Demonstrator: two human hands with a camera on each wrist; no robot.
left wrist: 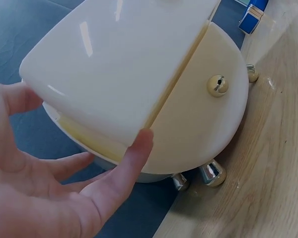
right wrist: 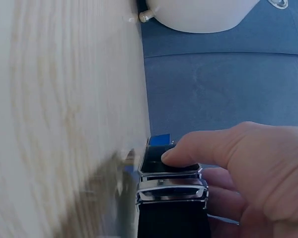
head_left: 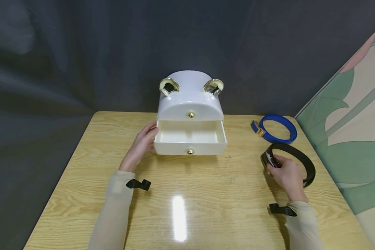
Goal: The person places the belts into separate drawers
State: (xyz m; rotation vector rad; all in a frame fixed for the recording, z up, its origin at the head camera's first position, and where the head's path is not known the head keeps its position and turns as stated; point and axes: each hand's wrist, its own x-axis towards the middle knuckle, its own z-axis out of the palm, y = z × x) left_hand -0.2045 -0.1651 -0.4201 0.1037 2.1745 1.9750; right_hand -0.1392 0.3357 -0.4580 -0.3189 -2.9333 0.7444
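My left hand [head_left: 142, 140] is at the left side of a pulled-out white drawer [head_left: 190, 149], its fingers spread. In the left wrist view the thumb [left wrist: 139, 148] touches the drawer's edge and the index finger reaches its far corner. The drawer belongs to a glossy white storage box [head_left: 190, 83] with gold ear-shaped rings and round gold knobs. Over at the right, my right hand [head_left: 287, 173] pinches a coiled black belt [head_left: 309, 170] beside its buckle. That silver buckle [right wrist: 172, 191] shows close up in the right wrist view, thumb on the black strap.
A coiled blue belt [head_left: 289, 124] with a gold buckle lies behind the black one, near the table's back right corner. Dark cloth [head_left: 128, 52] hangs behind the wooden table [head_left: 206, 194]. A leaf-patterned panel [head_left: 359, 139] borders the right edge.
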